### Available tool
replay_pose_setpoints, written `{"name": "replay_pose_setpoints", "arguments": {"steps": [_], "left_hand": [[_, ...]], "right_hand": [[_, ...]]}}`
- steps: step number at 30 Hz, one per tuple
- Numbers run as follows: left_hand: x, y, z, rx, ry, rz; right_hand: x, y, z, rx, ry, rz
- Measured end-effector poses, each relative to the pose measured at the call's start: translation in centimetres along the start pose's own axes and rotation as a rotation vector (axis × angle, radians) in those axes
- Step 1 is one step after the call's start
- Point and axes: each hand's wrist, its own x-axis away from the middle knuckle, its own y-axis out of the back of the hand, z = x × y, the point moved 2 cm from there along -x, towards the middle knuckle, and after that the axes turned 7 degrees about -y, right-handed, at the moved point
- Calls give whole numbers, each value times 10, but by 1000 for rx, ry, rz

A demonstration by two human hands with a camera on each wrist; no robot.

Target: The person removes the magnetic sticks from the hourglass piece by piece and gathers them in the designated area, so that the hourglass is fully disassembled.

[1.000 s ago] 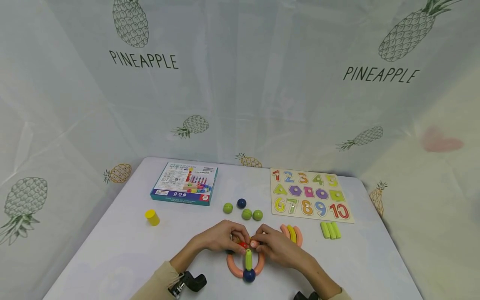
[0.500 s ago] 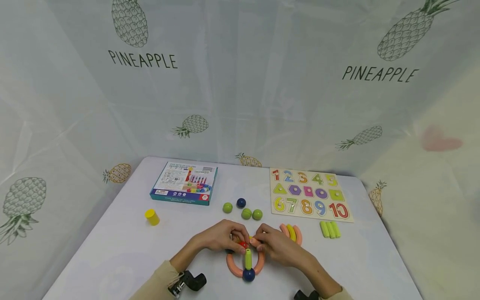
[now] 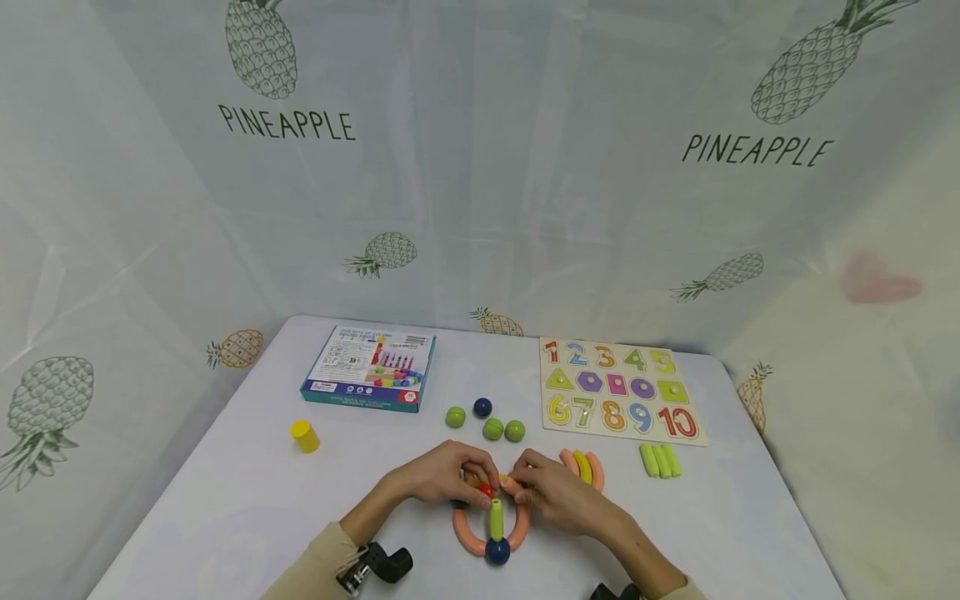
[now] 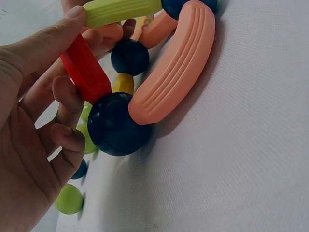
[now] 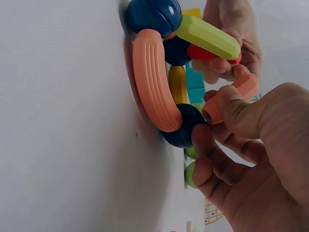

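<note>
My left hand (image 3: pixel 450 475) grips a red stick (image 4: pixel 87 70) that slants up from a dark blue ball (image 4: pixel 119 125); its thumb touches the tip of a lime-green stick (image 4: pixel 123 10). In my right hand (image 3: pixel 558 492), thumb and fingers pinch a short salmon stick (image 5: pixel 234 99) just above another blue ball (image 5: pixel 186 126). Curved salmon pieces (image 5: pixel 153 79) and a yellow piece (image 5: pixel 177 84) join the blue balls in a ring on the table. From the ring's front blue ball (image 3: pixel 497 552), the green stick rises at a tilt towards the red one.
Behind the hands lie several loose balls, green (image 3: pixel 492 428) and blue (image 3: pixel 482 407). A yellow cylinder (image 3: pixel 304 435) and a toy box (image 3: pixel 368 367) are on the left. To the right are curved pieces (image 3: pixel 583 468), green sticks (image 3: pixel 661 460) and a number board (image 3: pixel 621 390).
The salmon stick in my right hand has tilted slightly and its fingers have shifted a little. My left hand and the ring stay in place.
</note>
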Motion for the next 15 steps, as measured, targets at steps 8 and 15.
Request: {"name": "replay_pose_setpoints", "arguments": {"steps": [8,15], "left_hand": [[0,1,0,-6,7,4],[0,1,1,11,19,5]], "right_hand": [[6,9,-2,-66,-35,-40],[12,22,-5,-88,-85,-112]]}}
